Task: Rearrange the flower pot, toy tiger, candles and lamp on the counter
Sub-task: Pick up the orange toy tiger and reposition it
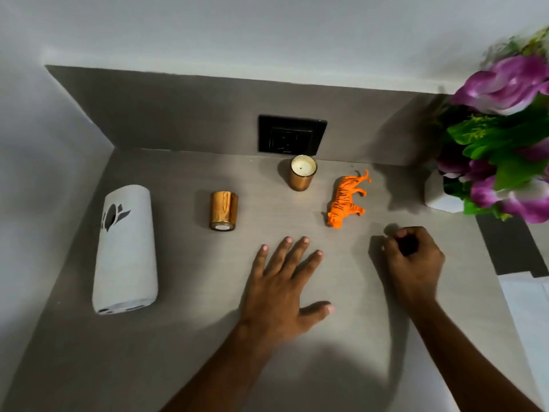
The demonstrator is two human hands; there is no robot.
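Grey surface [178, 337] fills most of the frame, w/ a low grey backsplash along the top and a black wall socket [292, 135] set in it, upper centre.

Left hand [285, 289] lies palm-down, lower centre, fingers spread apart and flat on the surface, thumb out to the right; holding nothing. Right hand [411, 260] sits right of centre, fingers curled in loosely toward the palm, resting on or just over the surface. Nothing visible inside it; the dark gap between thumb and fingers looks like shadow, can't tell more.

Task things:
- Lamp [126, 248]: white cylinder w/ cut-out leaf shapes, lying on its side at left of frame, base end toward the bottom.
- Candle no. 1 [223, 211]: copper holder tipped over on its side, centre-left, open end facing the bottom of the frame; well apart from the lamp.
- Candle no. 2 [303, 173]: copper holder upright, white wax and wick showing, just below the socket, near the backsplash.
- Toy tiger [347, 199]: orange w/ black stripes, lying on its side right of the upright candle, head toward the bottom, tail toward the top. Near both hands, touching neither.
- Flower pot [439, 197]: white pot at right edge, upright, mostly hidden by purple flowers and green leaves that blur at the upper right corner.

White paper-like sheet [523, 295] at the right edge, lower down.
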